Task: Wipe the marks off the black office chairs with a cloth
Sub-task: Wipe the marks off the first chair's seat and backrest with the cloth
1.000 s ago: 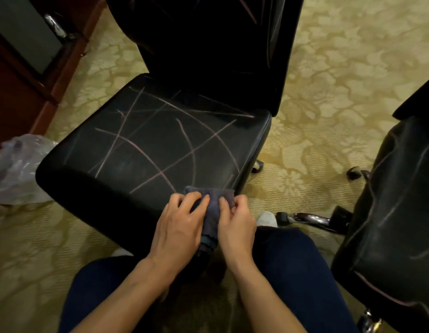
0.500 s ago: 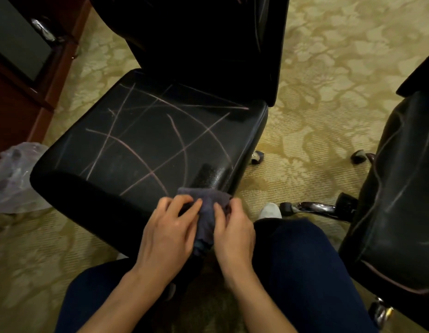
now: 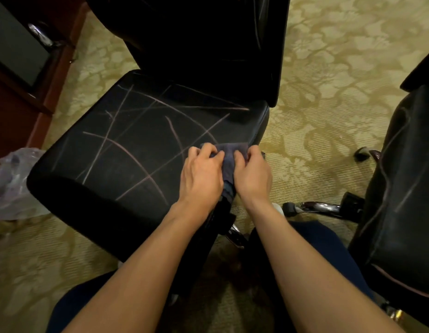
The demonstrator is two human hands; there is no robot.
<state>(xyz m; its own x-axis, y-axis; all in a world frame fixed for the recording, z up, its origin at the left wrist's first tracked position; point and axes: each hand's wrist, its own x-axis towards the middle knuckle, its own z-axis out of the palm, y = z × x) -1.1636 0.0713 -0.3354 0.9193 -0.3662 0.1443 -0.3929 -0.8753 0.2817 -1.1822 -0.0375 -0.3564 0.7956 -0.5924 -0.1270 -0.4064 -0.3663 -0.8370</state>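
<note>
Both hands, left hand (image 3: 201, 174) and right hand (image 3: 253, 175), hold a clenched grip on the bunched cloth (image 3: 229, 156) at the seat's (image 3: 127, 150) four o'clock corner, likely pressing onto the chalky marks (image 3: 136, 156).

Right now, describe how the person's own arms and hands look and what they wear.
Both forearms are bare to the elbow, with no sleeves in view. The left hand and right hand wear no gloves, and no rings, watch or bracelet show. Dark navy trousers cover the legs.

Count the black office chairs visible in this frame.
2: one chair ahead, marked seat under the cloth; a second chair cut off at the right edge. Others may lie outside view.
</note>
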